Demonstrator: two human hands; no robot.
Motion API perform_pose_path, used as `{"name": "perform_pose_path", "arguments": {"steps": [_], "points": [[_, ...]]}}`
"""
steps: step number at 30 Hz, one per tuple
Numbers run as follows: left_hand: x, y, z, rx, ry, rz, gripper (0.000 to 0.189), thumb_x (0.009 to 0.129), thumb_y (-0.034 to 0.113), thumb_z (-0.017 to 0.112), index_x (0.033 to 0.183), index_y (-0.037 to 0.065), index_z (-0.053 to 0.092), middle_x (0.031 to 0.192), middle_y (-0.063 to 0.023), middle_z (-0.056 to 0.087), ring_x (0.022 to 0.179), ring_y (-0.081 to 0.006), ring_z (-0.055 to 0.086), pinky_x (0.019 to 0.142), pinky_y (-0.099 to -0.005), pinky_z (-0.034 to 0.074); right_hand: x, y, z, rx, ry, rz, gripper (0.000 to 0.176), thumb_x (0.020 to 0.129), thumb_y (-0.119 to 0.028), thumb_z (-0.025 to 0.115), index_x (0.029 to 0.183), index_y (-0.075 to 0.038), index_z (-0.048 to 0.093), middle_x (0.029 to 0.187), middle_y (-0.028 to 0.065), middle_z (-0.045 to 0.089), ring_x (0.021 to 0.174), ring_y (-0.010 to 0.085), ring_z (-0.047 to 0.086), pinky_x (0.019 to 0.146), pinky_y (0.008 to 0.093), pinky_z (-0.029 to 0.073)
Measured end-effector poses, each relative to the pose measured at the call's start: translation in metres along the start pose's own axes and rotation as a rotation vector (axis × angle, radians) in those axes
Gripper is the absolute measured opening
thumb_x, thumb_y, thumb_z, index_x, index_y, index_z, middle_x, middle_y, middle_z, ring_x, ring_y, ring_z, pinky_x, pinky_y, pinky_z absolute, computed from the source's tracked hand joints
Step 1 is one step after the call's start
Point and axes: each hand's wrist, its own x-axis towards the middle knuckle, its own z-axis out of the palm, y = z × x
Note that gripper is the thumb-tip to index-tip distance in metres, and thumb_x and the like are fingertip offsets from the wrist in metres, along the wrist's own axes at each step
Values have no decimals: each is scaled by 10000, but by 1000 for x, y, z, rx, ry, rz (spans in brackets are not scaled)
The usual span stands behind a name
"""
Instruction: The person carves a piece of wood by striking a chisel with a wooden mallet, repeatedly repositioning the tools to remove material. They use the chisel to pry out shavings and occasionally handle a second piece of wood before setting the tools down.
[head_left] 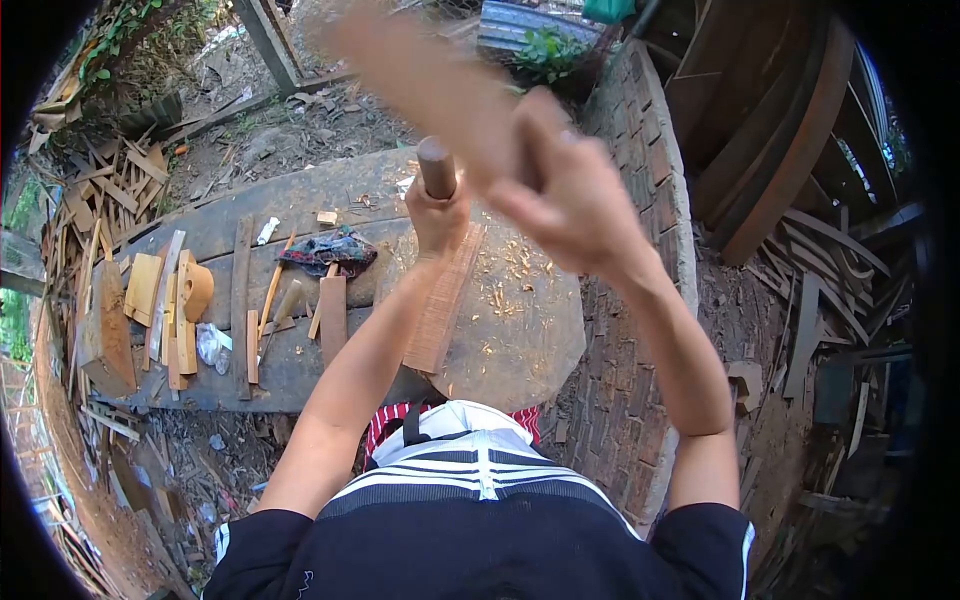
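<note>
Clerk: Grip, both hands?

Inspector: Left hand is closed tight round a dark round handle, the end standing up out of the fist. What the handle belongs to is hidden below the fist. Right hand is raised above it, fingers wrapped on a pale tool that reaches up and left, too blurred to name.

Clerk: Workpiece?

Inspector: One reddish wooden slat, long, flat and straight-grained, running from under the left fist toward the body. It rests on a round chopping block. Whether the fist touches it, I cannot tell.

Clerk: Surface?

Inspector: Block top is grey and scattered with pale wood chips. Just left of it, a weathered plank desk carries a patterned cloth, cut wooden blanks and a clear plastic bag.

Clerk: Surroundings?

Inspector: Outdoor yard. Brick wall right of the block, scrap wood heap at far left, curved planks stacked at right.
</note>
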Motion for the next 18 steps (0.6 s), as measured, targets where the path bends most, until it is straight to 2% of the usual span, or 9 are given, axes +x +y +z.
{"name": "perform_pose_path", "arguments": {"steps": [3, 6, 8, 10, 12, 13, 14, 16, 18], "points": [[1, 15, 7, -143, 55, 35, 143, 780, 95, 689, 775, 12, 574, 656, 9, 564, 586, -67, 507, 540, -283, 427, 2, 14, 6, -63, -112, 19, 498, 725, -374, 676, 988, 8, 494, 763, 217, 657, 645, 321, 669, 600, 368, 536], [0, 7, 0, -81, 36, -22, 134, 780, 87, 670, 740, 19, 562, 629, 12, 542, 579, -76, 501, 532, -292, 423, 1, -10, -15, -121, -150, 34, 487, 752, -347, 640, 1051, 21, 528, 814, 231, 642, 708, 263, 655, 617, 370, 496], [1, 4, 1, 3, 51, -13, 138, 780, 81, 658, 719, 16, 553, 622, 11, 541, 581, -73, 500, 529, -290, 419, 3, -12, -8, 193, 248, -164, 517, 739, -411, 656, 1001, 11, 513, 712, 195, 645, 633, 322, 660, 621, 405, 531], [0, 3, 1, 14, 36, -12, 143, 778, 77, 656, 717, 9, 546, 632, 15, 545, 575, -73, 501, 530, -288, 421, -1, 11, 19, 316, 273, -189, 555, 745, -439, 642, 1034, 17, 517, 721, 190, 646, 635, 330, 653, 639, 439, 515], [0, 15, 6, -208, 119, 3, 136, 769, 61, 657, 726, 1, 543, 645, 23, 544, 581, -76, 504, 546, -281, 430, -6, 23, 28, -32, -67, 17, 587, 742, -451, 637, 1070, 20, 513, 737, 201, 645, 662, 324, 657, 658, 450, 508], [3, 22, 2, -155, 93, -13, 107, 762, 41, 659, 768, 3, 559, 656, 28, 549, 607, -72, 524, 576, -253, 436, -5, 17, 15, -61, -195, 131, 619, 748, -469, 623, 1106, 24, 512, 774, 215, 648, 708, 332, 663, 685, 446, 509], [6, 19, -2, -161, 97, -11, 107, 762, 41, 659, 768, 3, 559, 656, 28, 549, 607, -72, 524, 576, -253, 436, -5, 20, 16, -67, -195, 128, 619, 748, -469, 623, 1106, 24, 512, 774, 215, 648, 708, 332, 663, 685, 446, 509], [7, 1, -13, -192, 43, -267, 109, 761, 32, 667, 802, 7, 569, 656, 22, 560, 624, -64, 536, 574, -233, 430, -9, 36, 35, 148, -69, 240, 627, 746, -472, 622, 1112, 27, 517, 820, 226, 654, 735, 335, 665, 704, 426, 517], [9, -6, -12, -184, 91, -184, 124, 776, 40, 675, 812, 25, 557, 640, 15, 556, 562, -61, 533, 511, -222, 419, -13, 83, 82, 248, -26, 350, 689, 738, -513, 615, 1166, 17, 515, 921, 224, 662, 832, 330, 670, 745, 422, 509]]}}
